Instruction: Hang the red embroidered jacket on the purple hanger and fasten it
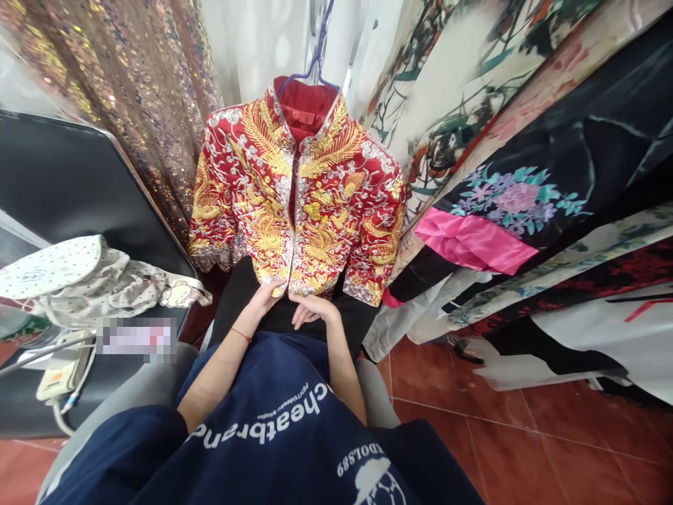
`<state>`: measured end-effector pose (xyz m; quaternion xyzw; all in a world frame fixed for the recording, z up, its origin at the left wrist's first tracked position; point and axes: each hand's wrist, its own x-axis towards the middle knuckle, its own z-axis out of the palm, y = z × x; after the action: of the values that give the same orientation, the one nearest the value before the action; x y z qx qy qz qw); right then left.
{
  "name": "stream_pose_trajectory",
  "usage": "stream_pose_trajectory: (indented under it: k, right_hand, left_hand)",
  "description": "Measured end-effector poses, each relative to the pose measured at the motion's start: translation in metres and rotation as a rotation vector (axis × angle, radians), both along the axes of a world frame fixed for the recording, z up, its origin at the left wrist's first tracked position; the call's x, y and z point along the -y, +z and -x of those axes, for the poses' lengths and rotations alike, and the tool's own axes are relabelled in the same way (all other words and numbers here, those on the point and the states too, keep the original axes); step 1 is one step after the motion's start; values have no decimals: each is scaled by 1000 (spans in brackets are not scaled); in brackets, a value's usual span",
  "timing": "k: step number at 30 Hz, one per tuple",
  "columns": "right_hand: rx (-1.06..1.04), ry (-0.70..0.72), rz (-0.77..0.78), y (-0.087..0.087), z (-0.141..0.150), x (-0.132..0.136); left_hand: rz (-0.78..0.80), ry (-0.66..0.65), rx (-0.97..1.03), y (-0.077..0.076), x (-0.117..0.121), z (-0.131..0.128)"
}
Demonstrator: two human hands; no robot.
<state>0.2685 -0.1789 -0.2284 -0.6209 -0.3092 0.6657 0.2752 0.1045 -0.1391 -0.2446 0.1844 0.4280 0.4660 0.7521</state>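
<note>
A red jacket [320,203] with dense gold and silver embroidery hangs in front of me on a purple hanger [314,70]. Its front is parted at the collar, and the two edges come close together lower down. My left hand [266,298] pinches the bottom hem beside the front edge, its thumb on top of the cloth. At the opposite front corner, my right hand [315,307] grips the hem too, with its lower fingers loosely bent below the cloth. Black cloth [236,294] lies under the hem and across my lap.
To the left, a black chair [68,182] holds a white dotted cloth item [78,273] and a white adapter [60,375] with cables. A sequined curtain [141,91] hangs behind it. Several garments line the right, including a black one [526,189] with a pink cuff. The floor [452,435] is red tile.
</note>
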Motion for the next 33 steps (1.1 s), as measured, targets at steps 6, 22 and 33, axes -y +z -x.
stream_pose_trajectory:
  k: [6,22,33]
  right_hand:
    - [126,-8,-203,16,1,5]
    - [13,36,-386,45,24,14]
    - [160,49,-312,28,30,11]
  left_hand:
    - [40,-79,38,2,8,1]
    - [-102,-143,-4,11,38,20]
    - [-104,-150,-83,9,37,20]
